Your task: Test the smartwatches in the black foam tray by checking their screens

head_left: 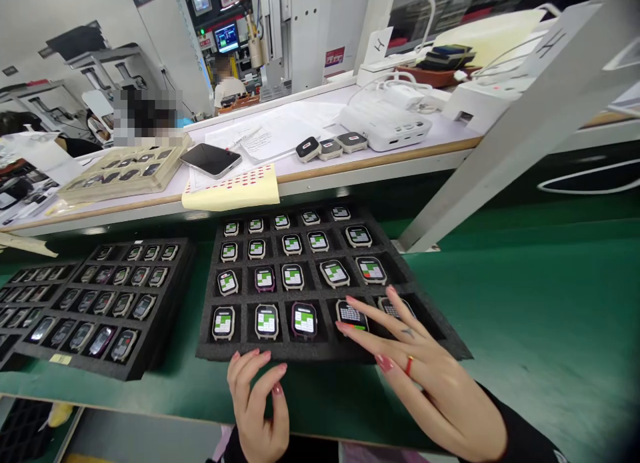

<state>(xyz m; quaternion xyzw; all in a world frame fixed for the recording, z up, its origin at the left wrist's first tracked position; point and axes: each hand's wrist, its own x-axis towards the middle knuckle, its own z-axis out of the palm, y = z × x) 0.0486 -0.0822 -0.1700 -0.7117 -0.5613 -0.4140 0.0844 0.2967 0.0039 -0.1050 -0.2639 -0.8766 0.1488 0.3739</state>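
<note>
A black foam tray point(330, 350) lies before me on the green bench, its compartments holding rows of smartwatch bodies with lit green-and-white screens. My right hand point(440, 383) hovers over the tray's near right corner with fingers stretched out. Its fingertips are at a watch point(351, 314) in the front row, and whether they touch the screen I cannot tell. Partly behind the fingers is another watch point(397, 308). My left hand point(260, 403) is by the tray's front edge, fingers loosely curled and apart, holding nothing. Nearest to it stands a watch point(267, 322) in the front row.
More foam trays point(135, 370) of watches sit at the left. On the raised shelf are a phone point(213, 159), a yellow sticker sheet point(235, 191), three loose watches point(330, 148), a white device point(387, 126) and a beige tray point(125, 183). A slanted metal post point(480, 143) rises at right. People work beyond.
</note>
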